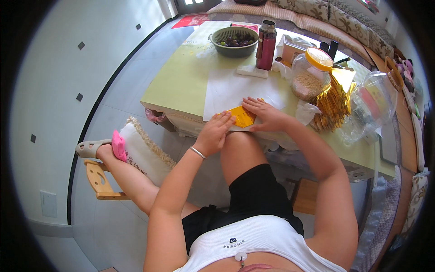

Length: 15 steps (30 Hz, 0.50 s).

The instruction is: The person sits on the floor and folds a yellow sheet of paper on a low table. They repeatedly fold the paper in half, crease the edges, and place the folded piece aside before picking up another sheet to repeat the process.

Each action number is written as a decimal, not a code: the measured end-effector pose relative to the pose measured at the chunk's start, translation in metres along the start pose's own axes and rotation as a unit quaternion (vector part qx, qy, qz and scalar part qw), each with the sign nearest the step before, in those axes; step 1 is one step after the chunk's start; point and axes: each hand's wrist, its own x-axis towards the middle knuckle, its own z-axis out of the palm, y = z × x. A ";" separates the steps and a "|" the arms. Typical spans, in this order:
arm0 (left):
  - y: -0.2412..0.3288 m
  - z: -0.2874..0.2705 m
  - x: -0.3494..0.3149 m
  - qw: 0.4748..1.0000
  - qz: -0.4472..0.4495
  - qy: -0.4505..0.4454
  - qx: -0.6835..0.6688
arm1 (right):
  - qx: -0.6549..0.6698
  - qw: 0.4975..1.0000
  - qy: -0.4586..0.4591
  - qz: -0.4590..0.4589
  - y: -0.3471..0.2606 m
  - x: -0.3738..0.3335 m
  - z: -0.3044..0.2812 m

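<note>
A shiny golden piece of folded foil paper (244, 119) lies on a white sheet (231, 88) at the near edge of the table. My left hand (215, 131) rests on its left end, fingers stretched out and pressed down. From the right, my right hand (268, 114) lies over the upper right edge of the foil with its fingers spread. Part of the golden piece is hidden beneath both hands. Just right of my right hand are a crumpled white tissue (307, 112) and a bundle of golden foil strips (333, 102).
On the pale green table (174, 81) stand a grey colander (233, 41) of grapes, a purple thermos (266, 45), a yellow-lidded jar (311, 75) and a clear plastic bag (374, 102). A white cushion (147, 152) and a wooden stool (102, 181) are low on the left.
</note>
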 end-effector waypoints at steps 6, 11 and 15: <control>0.000 -0.005 -0.006 0.989 -0.047 0.132 0.039 | 0.066 0.996 0.064 -0.021 0.013 -0.013 0.000; 0.006 0.000 -0.007 0.983 -0.077 0.156 0.057 | -0.027 0.996 0.084 -0.028 -0.031 -0.021 -0.012; 0.008 0.005 -0.012 0.968 -0.120 0.218 -0.030 | -0.061 0.994 0.088 -0.021 -0.040 -0.028 -0.012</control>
